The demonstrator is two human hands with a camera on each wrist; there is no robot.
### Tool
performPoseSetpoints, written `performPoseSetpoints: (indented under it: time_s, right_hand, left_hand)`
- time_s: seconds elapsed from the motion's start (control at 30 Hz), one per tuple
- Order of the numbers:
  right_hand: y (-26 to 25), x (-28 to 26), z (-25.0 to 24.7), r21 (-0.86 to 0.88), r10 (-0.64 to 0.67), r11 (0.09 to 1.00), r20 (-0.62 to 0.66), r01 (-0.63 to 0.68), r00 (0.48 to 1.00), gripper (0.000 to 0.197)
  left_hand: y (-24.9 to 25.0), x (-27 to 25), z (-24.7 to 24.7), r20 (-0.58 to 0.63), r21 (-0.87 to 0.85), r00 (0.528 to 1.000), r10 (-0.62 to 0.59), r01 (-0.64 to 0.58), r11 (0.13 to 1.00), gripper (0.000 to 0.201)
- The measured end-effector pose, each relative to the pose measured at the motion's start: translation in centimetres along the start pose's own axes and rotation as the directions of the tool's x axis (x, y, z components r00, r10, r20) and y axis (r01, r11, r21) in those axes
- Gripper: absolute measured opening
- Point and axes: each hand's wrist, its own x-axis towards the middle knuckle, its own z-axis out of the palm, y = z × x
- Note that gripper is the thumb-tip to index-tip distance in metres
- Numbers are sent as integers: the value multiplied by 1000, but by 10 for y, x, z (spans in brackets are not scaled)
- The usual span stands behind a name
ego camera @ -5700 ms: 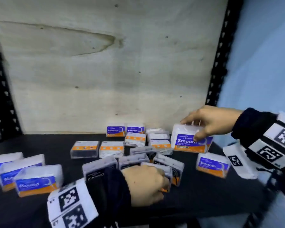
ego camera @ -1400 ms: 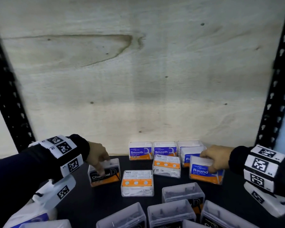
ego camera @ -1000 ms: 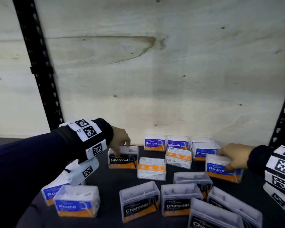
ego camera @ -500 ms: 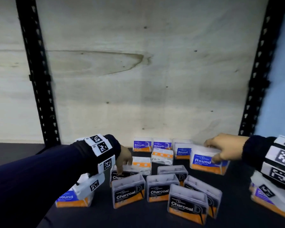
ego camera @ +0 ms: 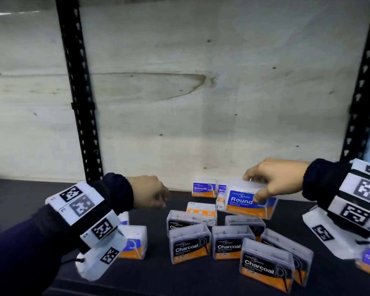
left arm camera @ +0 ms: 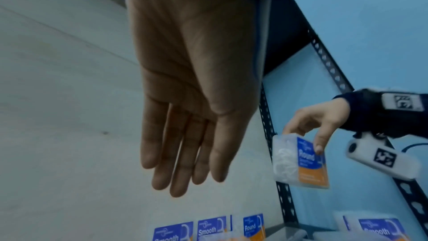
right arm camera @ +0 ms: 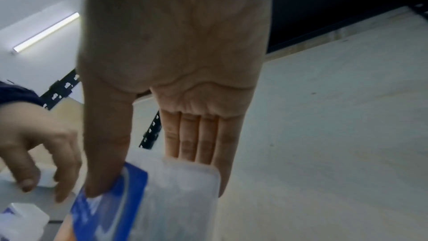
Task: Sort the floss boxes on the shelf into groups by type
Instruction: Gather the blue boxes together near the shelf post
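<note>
Since half a second ago, the left hand (ego camera: 146,194) has let go of the black-labelled Charcoal floss box it was pressing into the front cluster and has risen clear of the dark shelf (ego camera: 30,201), while the right hand (ego camera: 275,181) has lifted its load a little higher. Going left to right: a blue-and-orange Round floss box (ego camera: 135,242) stands at the left, partly hidden behind the left wrist camera; the left hand hovers above the shelf with its grip empty, fingers straight and relaxed in the left wrist view; the clear plastic Charcoal floss boxes (ego camera: 189,244) stand grouped at the front centre; two blue-labelled Smooth floss boxes (ego camera: 202,188) stand against the pale wooden back panel (ego camera: 179,103). Right of those, the right hand's grip is clamped on a clear Round floss box with a blue and orange label (ego camera: 250,199), thumb on the label face and fingers over the top, held in the air above the Charcoal group with its long axis running left-right. The Round group lies well to the left of this box, nearer the free left hand, so a handover or a long leftward carry seems likely.
</note>
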Motion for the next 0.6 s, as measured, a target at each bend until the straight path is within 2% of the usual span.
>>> performPoseSetpoints:
  time_s: [0.13,0.2,0.27,0.4,0.5,0.6]
  right_hand:
    - [-36,24,-12,45,-88,995,-62,91,994,44]
    - [-57,42,-16,62,-139,987,-97,146,985,41]
    - [-77,60,-18,73,-165,982,-117,174,979,38]
    - [-116,104,-11,75,-163,983,-86,169,983,40]
    - [-138,135,0,78,-101,992,-46,104,994,32]
    - [-156,161,10,93,-59,994,-28,61,998,39]
  left_hand:
    - [-25,-50,23,-70,22,981,-182,184,983,30]
    - [-40,-74,42,-79,-14,945,-318,318,948,31]
    - [-53,-88,66,-77,-96,895,-439,432,897,30]
    - [-68,-96,124,-34,-224,747,-664,642,734,32]
    - [-65,-90,156,10,-245,660,-751,730,638,35]
    - [-62,-79,177,108,-290,580,-807,795,533,46]
